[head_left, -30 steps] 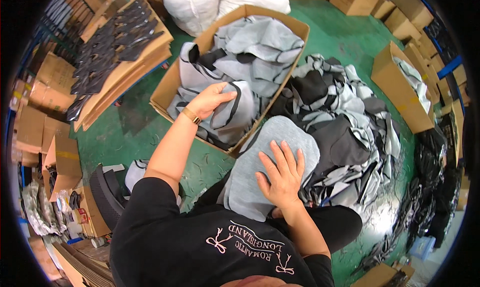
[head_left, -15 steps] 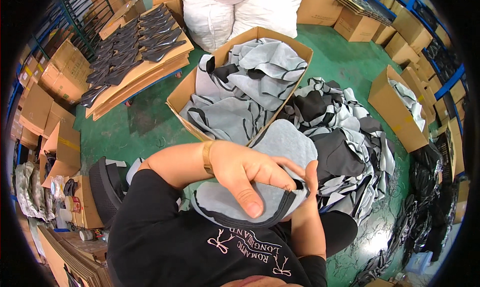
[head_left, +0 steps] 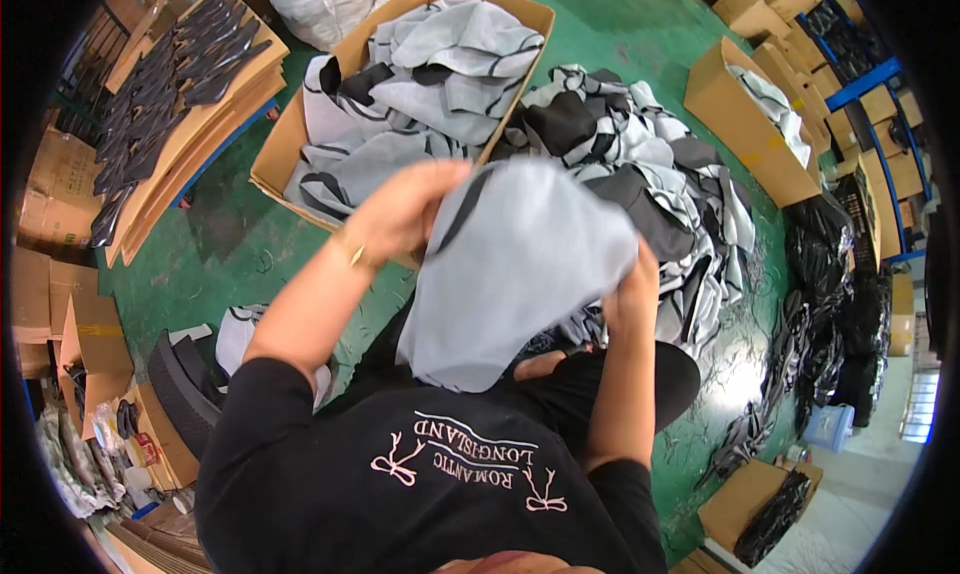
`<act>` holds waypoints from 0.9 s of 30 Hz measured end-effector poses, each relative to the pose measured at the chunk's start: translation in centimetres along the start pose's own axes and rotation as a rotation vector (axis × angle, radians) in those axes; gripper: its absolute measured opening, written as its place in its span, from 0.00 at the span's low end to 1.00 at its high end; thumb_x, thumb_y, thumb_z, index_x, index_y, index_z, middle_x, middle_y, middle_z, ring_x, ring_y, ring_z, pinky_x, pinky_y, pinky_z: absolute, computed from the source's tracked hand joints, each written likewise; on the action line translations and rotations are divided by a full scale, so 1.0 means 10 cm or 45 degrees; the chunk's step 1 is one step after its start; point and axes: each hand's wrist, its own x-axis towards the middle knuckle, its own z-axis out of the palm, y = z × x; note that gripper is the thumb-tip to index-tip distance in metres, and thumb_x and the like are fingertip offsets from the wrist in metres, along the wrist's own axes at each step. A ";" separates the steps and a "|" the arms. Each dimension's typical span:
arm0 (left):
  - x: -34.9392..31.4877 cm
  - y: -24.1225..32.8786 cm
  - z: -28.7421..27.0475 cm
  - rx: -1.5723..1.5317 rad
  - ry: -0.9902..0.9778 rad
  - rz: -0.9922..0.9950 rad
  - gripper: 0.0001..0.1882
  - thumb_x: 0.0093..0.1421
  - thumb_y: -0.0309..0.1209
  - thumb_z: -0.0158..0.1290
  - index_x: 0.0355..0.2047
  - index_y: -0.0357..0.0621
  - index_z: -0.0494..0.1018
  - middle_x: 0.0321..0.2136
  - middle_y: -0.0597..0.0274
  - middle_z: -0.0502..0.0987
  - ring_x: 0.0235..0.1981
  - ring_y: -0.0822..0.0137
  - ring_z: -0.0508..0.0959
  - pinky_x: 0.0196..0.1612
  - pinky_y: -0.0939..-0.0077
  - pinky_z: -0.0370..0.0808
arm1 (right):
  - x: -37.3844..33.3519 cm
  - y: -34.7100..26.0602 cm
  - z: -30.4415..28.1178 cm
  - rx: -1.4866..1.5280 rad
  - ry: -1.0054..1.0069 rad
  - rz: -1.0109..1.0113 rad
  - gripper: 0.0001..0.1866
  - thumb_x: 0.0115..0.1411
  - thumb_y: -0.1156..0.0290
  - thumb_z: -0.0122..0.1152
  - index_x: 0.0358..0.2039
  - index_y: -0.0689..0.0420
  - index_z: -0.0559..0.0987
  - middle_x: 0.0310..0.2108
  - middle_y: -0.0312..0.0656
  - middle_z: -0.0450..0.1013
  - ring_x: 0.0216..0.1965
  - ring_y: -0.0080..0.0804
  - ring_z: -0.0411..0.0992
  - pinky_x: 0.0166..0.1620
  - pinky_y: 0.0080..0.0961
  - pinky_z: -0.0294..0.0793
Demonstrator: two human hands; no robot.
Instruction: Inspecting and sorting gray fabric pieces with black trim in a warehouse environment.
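Note:
Between my hands a grey felt-like fabric piece (head_left: 515,274) with a black strip along one edge is spread above my lap, slightly blurred. My left hand (head_left: 415,209) is closed on its upper left edge, beside the black strip. At the right edge my right hand (head_left: 632,286) grips it, the fingers partly hidden by the cloth. Just beyond my hands stands an open cardboard box (head_left: 277,169) holding several similar grey pieces with black edging. To its right a heap of grey and black fabric pieces (head_left: 655,209) lies on the floor.
Black moulded parts (head_left: 165,99) lie in rows on stacked cardboard at the far left. Another cardboard box (head_left: 745,124) with pale fabric stands at the right, near black plastic bags (head_left: 850,309). A dark curved piece (head_left: 182,379) sits on the green floor to my left.
The fabric piece has gone from folded, black edge toward me, to spread out with its grey face showing. My hands have moved apart, the left one up and outward. The view has shifted.

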 end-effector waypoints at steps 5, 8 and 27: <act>1.01 -0.21 -0.51 0.641 0.403 -0.020 0.15 0.65 0.37 0.44 0.40 0.38 0.74 0.34 0.63 0.78 0.34 0.73 0.76 0.39 0.76 0.73 | 0.87 0.44 -0.20 -0.294 0.111 0.086 0.14 0.64 0.68 0.43 0.36 0.65 0.75 0.30 0.39 0.74 0.31 0.24 0.70 0.35 0.20 0.69; 0.99 -0.55 -0.78 1.364 0.517 0.197 0.19 0.65 0.39 0.42 0.36 0.33 0.74 0.33 0.51 0.78 0.35 0.61 0.77 0.43 0.67 0.71 | 0.75 0.93 -0.40 -0.338 0.073 0.179 0.17 0.64 0.67 0.41 0.45 0.65 0.73 0.40 0.41 0.74 0.39 0.28 0.71 0.44 0.25 0.69; 1.17 -0.98 -2.50 2.212 0.537 -0.094 0.16 0.54 0.29 0.51 0.45 0.44 0.69 0.46 0.53 0.72 0.49 0.54 0.71 0.49 0.61 0.69 | -0.87 0.35 0.24 0.194 0.239 0.403 0.27 0.52 0.81 0.61 0.51 0.57 0.62 0.39 0.38 0.71 0.35 0.25 0.72 0.32 0.19 0.73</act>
